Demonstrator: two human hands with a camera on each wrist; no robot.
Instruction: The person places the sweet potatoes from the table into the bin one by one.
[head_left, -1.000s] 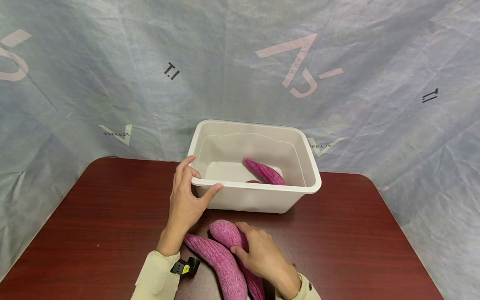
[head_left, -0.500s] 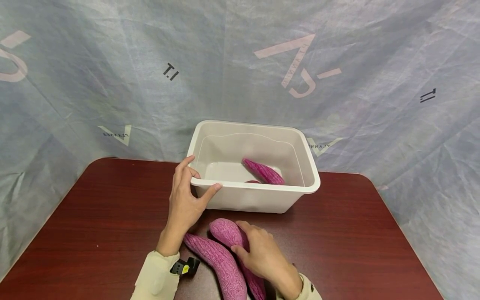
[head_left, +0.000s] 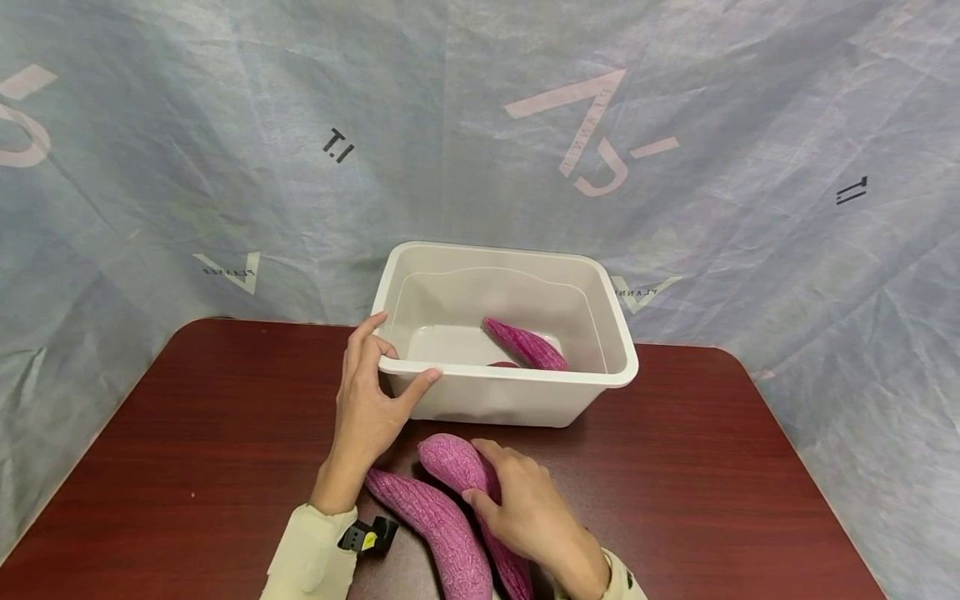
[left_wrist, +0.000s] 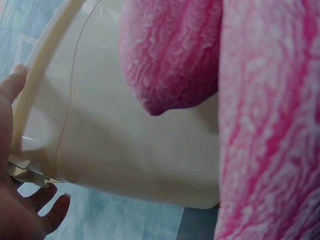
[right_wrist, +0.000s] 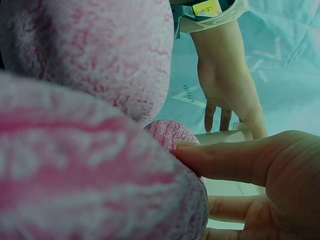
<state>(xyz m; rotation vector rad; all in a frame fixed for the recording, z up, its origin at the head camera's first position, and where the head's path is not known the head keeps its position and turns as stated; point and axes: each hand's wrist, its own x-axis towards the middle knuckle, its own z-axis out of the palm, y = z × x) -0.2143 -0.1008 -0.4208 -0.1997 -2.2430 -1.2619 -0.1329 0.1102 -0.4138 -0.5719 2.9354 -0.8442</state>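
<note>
At the near left corner of a white plastic tub (head_left: 502, 400), my left hand (head_left: 367, 417) grips the rim, thumb along the front and fingers at the left side. My right hand (head_left: 528, 508) holds a long, wrinkled pink-purple vegetable (head_left: 450, 461), its thumb on one side and fingers on the other. A second curved vegetable (head_left: 438, 529) of the same kind lies just left of it, running below the left wrist. In the right wrist view, the right thumb (right_wrist: 220, 159) presses on the held vegetable. Inside the tub rests a smaller purple one (head_left: 528, 343).
A reddish thing (head_left: 504, 364) shows just above the tub's front rim, mostly hidden. The dark red wooden table (head_left: 712, 467) extends to both sides. Behind it hangs a grey-blue printed sheet (head_left: 450, 150), close to the tub's back. A black wrist camera (head_left: 369, 536) sits on the left sleeve.
The far end of the held vegetable has edged slightly toward the tub. Both hands keep their holds, and the whole view has shifted a little.
</note>
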